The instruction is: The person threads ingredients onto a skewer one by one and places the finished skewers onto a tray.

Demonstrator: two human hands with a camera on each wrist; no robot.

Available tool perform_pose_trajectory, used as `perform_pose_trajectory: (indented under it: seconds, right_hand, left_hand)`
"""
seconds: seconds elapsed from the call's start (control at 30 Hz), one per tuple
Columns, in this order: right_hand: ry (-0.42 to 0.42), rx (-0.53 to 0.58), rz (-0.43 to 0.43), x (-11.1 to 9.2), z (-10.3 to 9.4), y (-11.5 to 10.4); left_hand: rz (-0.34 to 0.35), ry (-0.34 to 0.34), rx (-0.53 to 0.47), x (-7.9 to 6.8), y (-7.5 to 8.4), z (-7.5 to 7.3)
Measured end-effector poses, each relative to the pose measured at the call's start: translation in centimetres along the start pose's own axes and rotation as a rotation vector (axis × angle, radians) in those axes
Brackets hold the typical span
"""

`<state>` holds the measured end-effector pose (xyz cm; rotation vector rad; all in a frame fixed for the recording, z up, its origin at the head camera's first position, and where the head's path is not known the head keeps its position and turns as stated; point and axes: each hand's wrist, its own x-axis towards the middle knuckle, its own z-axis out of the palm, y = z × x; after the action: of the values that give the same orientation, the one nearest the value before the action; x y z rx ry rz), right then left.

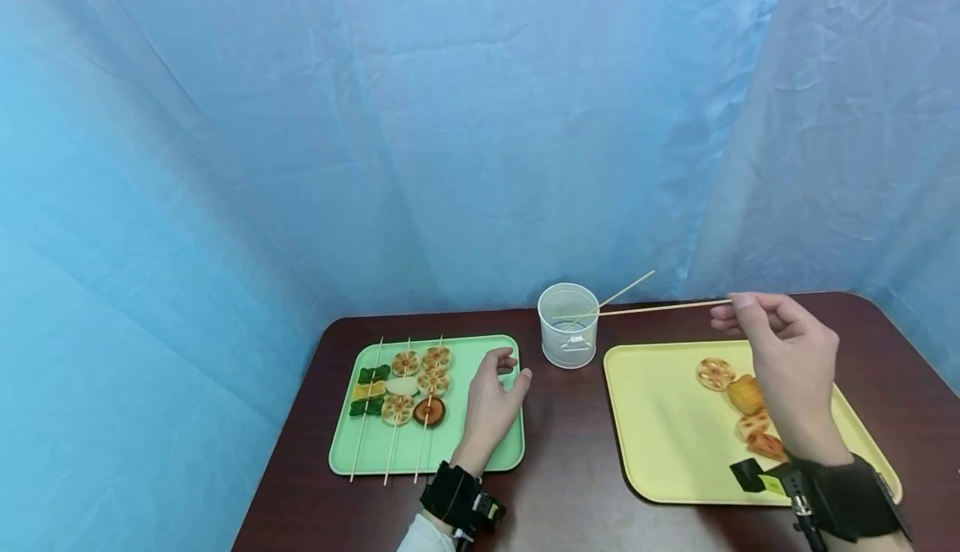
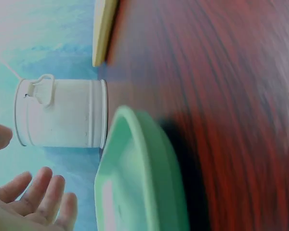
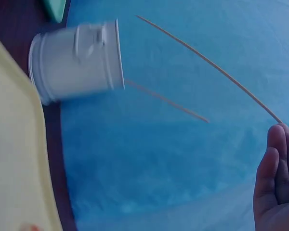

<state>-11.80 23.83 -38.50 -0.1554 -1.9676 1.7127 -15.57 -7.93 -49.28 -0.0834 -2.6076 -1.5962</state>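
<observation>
Head view shows the right hand point(image 1: 795, 352) with thumb and fingertips pinching one end of a thin, straight wooden stick point(image 1: 660, 308). Its other end overlaps the mouth of a clear, smooth cup point(image 1: 567, 353), though from the right wrist it shows apart from the rim. Another stick point(image 1: 633, 284) leans inside that round, straight-sided cup, jutting out at a slant.

Beneath the right hand lies a yellow tray point(image 1: 660, 427) with rounded corners and a raised rim, bearing a browned slice point(image 1: 715, 374) with holes, a lumpy yellow piece point(image 1: 744, 395) and more toasted-looking pieces, partly hidden by the arm.

The left hand point(image 1: 491, 410) holds nothing: its fingers are gently bent, the thumb well apart, above the right side of a green tray point(image 1: 504, 449). Three loaded skewers point(image 1: 369, 391) lie there side by side, threaded with leafy green, yellow, pale oval and holed round pieces, plus a brown cap.

Both trays and the cup stand on a dark, wood-grained table point(image 1: 558, 460) before creased, slightly shiny blue cloth point(image 1: 480, 160).
</observation>
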Motion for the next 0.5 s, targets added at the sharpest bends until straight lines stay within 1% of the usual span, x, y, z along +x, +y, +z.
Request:
perform_pose_trajectory:
  seconds: [0.07,0.13,0.2,0.27,0.37,0.43,0.5]
  right_hand:
    - [-0.035,0.175,0.052,-0.3,0.3,0.4]
    - [-0.077,0.364,0.109,-0.6,0.6,0.9]
    - [-0.129,0.487,0.150,-1.0,1.0,1.4]
    - [-0.179,0.578,0.196,-1.5,1.5,1.9]
    - [-0.219,0.654,0.281,-2.1,2.5,2.5]
    - [-0.235,0.670,0.335,-2.6,3.2,2.9]
    - [-0.237,0.663,0.377,-3.0,4.0,3.2]
  left_hand:
    - [-0.021,-0.006,-0.112,-0.1,0.1,0.0]
    - [-0.016,-0.017,-0.209,-0.2,0.2,0.1]
    - [0.021,-0.031,-0.294,-0.3,0.4,0.1]
    - [0.074,-0.056,-0.354,-0.4,0.6,0.2]
    - [0.156,-0.100,-0.439,-0.5,1.1,0.3]
    - [0.184,-0.133,-0.497,-0.6,1.4,0.6]
    - [0.204,-0.161,-0.575,-0.7,1.7,0.9]
